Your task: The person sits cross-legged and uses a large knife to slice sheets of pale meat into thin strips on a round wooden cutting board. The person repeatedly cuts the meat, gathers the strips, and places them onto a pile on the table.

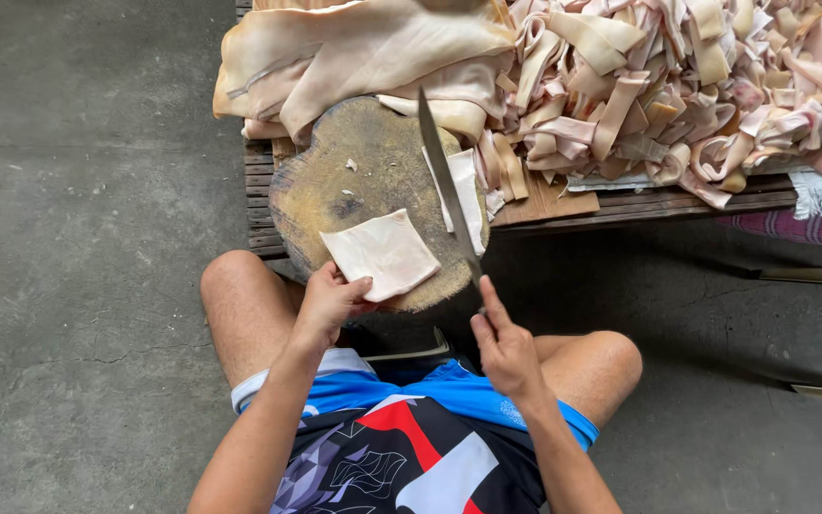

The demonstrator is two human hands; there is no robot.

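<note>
My left hand (331, 300) pinches the near corner of a pale square piece of skin (381, 252) lying flat on a round wooden chopping block (335, 181). In my right hand (503, 345) is a long knife (447, 181), its blade pointing away from me over the block's right side, index finger laid along the handle. One cut strip (468, 195) lies under the blade at the block's right edge.
A wooden slat platform (620, 205) holds large uncut sheets of skin (354, 48) at the back left and a heap of cut strips (696, 76) at the right. Another person's striped sleeve or leg (811, 228) shows far right. Concrete floor surrounds my bent knees.
</note>
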